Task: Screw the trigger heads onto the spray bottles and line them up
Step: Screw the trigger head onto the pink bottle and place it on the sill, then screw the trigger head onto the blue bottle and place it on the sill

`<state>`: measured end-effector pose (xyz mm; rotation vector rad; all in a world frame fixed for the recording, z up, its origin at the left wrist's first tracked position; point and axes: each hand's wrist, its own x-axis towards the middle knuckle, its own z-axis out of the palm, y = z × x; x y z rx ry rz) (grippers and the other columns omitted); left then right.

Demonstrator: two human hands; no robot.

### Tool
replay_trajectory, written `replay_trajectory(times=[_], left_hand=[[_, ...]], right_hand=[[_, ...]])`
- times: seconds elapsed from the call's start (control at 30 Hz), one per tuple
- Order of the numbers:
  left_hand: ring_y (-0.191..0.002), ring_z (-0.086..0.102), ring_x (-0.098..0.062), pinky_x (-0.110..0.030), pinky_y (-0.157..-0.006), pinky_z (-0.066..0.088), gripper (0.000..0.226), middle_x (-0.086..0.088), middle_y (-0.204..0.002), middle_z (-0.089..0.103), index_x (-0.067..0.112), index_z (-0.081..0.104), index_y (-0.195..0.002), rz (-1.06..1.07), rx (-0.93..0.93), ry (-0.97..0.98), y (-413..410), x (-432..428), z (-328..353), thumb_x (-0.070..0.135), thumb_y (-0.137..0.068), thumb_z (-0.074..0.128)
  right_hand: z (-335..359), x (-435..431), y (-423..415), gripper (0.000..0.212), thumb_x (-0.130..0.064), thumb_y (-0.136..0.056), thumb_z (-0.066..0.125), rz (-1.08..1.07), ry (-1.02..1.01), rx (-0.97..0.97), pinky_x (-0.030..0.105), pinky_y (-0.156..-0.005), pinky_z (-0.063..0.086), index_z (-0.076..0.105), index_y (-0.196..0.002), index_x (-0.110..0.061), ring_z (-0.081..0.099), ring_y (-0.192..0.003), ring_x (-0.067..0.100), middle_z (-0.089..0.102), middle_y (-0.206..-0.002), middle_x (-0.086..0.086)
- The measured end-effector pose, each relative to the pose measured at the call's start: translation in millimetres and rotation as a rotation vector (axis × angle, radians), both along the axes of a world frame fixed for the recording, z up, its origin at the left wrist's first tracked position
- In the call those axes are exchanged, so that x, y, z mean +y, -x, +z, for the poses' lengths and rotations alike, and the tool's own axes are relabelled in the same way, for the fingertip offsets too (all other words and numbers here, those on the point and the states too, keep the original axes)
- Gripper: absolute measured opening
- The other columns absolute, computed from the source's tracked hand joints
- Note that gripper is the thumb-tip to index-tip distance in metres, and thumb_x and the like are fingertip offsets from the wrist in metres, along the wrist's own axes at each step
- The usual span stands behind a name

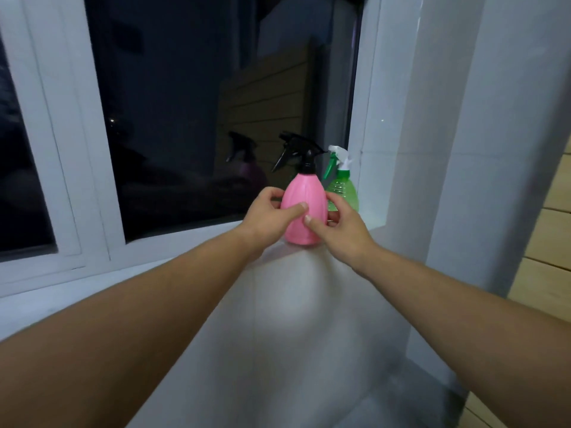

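Both heads look screwed on: the pink bottle [304,208] wears its black trigger head [298,149], the green bottle [344,191] a white-and-green one [338,157]. The left hand [272,211] and right hand [340,225] clasp the pink bottle on the window ledge [309,288], just beside the green; only squaring up the line seems left.

The pink bottle [304,199] at centre is showing opaque, smooth, faintly ribbed plastic; its black trigger head [298,149] is looking glossy. The green bottle [347,193] right of it is showing translucent plastic. The window glass [185,103] is reflecting glossily; the surface [309,304] is looking matt, smooth. Right-edge panels [556,236] are looking wooden.
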<state>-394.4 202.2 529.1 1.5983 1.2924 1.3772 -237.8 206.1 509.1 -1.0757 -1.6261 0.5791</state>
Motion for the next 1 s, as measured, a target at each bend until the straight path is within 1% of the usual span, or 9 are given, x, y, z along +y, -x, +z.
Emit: replay_trajectory(times=[0.17, 0.4, 0.47, 0.6, 0.7, 0.77, 0.87, 0.93, 1.0], left_hand=[[-0.113, 0.067, -0.033, -0.052, -0.099, 0.056, 0.056, -0.015, -0.126, 0.066, 0.008, 0.057, -0.133, 0.038, -0.017, 0.012, 3, 20, -9, 0.024, -0.085, 0.080], [-0.110, 0.069, -0.032, -0.050, -0.096, 0.059, 0.061, -0.012, -0.124, 0.069, 0.012, 0.059, -0.135, 0.064, -0.038, 0.023, 8, 29, -17, 0.024, -0.080, 0.083], [-0.110, 0.069, -0.032, -0.050, -0.096, 0.059, 0.064, -0.012, -0.125, 0.070, 0.014, 0.058, -0.137, 0.071, -0.012, 0.022, 7, 28, -19, 0.025, -0.079, 0.084], [-0.127, 0.060, -0.034, -0.050, -0.107, 0.051, 0.090, -0.015, -0.144, 0.058, 0.015, 0.039, -0.154, 0.124, 0.098, 0.012, 8, 23, -17, 0.031, -0.078, 0.084], [-0.133, 0.053, -0.033, -0.049, -0.111, 0.048, 0.099, -0.016, -0.151, 0.047, 0.018, 0.029, -0.157, 0.182, 0.141, -0.044, 10, 9, -14, 0.040, -0.077, 0.084], [-0.126, 0.057, -0.028, -0.041, -0.106, 0.051, 0.094, -0.014, -0.147, 0.048, 0.018, 0.033, -0.154, 0.216, 0.135, -0.096, 11, -7, -13, 0.041, -0.078, 0.084], [-0.095, 0.059, -0.013, -0.023, -0.083, 0.052, 0.063, -0.008, -0.123, 0.058, 0.019, 0.049, -0.132, 0.275, 0.130, -0.247, 4, -39, -22, 0.038, -0.081, 0.081], [-0.080, 0.055, -0.010, -0.022, -0.074, 0.050, 0.042, -0.006, -0.104, 0.061, 0.018, 0.054, -0.114, 0.225, 0.112, -0.310, -8, -63, -41, 0.032, -0.083, 0.079], [-0.071, 0.052, -0.010, -0.023, -0.069, 0.049, 0.030, -0.002, -0.088, 0.058, 0.016, 0.059, -0.106, 0.116, 0.093, -0.266, -23, -83, -70, 0.029, -0.086, 0.077]], right_hand=[[-13, 20, 5, 0.072, -0.031, -0.082, 0.076, -0.023, 0.021, 0.022, 0.040, -0.087, 0.059, 0.043, -0.144, -0.021, 0.065, -0.104, 0.022, 0.065, -0.122, 0.008], [-17, 29, 12, 0.073, -0.033, -0.082, 0.075, -0.032, 0.019, 0.004, 0.041, -0.085, 0.060, 0.040, -0.146, -0.025, 0.064, -0.104, 0.020, 0.061, -0.118, 0.001], [-17, 30, 11, 0.077, -0.032, -0.082, 0.075, -0.032, 0.029, -0.023, 0.042, -0.088, 0.059, 0.036, -0.148, -0.025, 0.063, -0.108, 0.021, 0.060, -0.124, 0.002], [-17, 21, 8, 0.091, -0.032, -0.084, 0.074, -0.049, 0.048, -0.050, 0.040, -0.100, 0.051, 0.019, -0.155, -0.025, 0.054, -0.127, 0.027, 0.041, -0.152, 0.008], [-19, 4, -1, 0.085, -0.038, -0.083, 0.074, -0.099, 0.038, -0.053, 0.032, -0.094, 0.048, 0.026, -0.153, -0.027, 0.053, -0.125, 0.022, 0.041, -0.151, 0.007], [-25, -11, -11, 0.078, -0.040, -0.082, 0.074, -0.120, 0.029, -0.040, 0.030, -0.091, 0.049, 0.034, -0.148, -0.027, 0.056, -0.120, 0.019, 0.048, -0.145, 0.004], [-42, -40, -30, 0.066, -0.037, -0.082, 0.074, -0.152, 0.035, -0.043, 0.030, -0.087, 0.052, 0.045, -0.140, -0.024, 0.060, -0.113, 0.016, 0.055, -0.133, 0.000], [-61, -65, -46, 0.057, -0.033, -0.083, 0.074, -0.156, 0.054, -0.061, 0.031, -0.089, 0.053, 0.050, -0.133, -0.022, 0.062, -0.108, 0.016, 0.058, -0.126, -0.001], [-85, -88, -64, 0.047, -0.029, -0.084, 0.073, -0.142, 0.097, -0.081, 0.026, -0.087, 0.052, 0.054, -0.126, -0.023, 0.063, -0.104, 0.015, 0.060, -0.119, -0.001]])
